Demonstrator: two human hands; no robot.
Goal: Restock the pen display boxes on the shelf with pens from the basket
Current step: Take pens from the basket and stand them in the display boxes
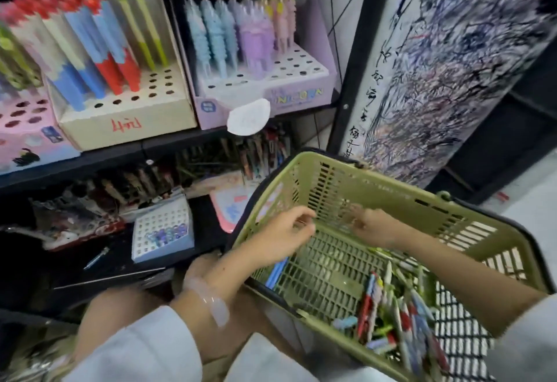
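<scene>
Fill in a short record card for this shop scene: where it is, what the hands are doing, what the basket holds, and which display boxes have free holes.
Setting: shelf of pen display boxes in a shop
Left hand: over the green basket, fingers loosely curled; any hold too blurred to tell
Right hand: inside the basket near its far wall; grip unclear
Basket contents: mixed pens heaped in the near corner
Cream box: red, blue and green pens, free holes at the front right
Lilac box: pastel pens, free holes at the front and right
</scene>
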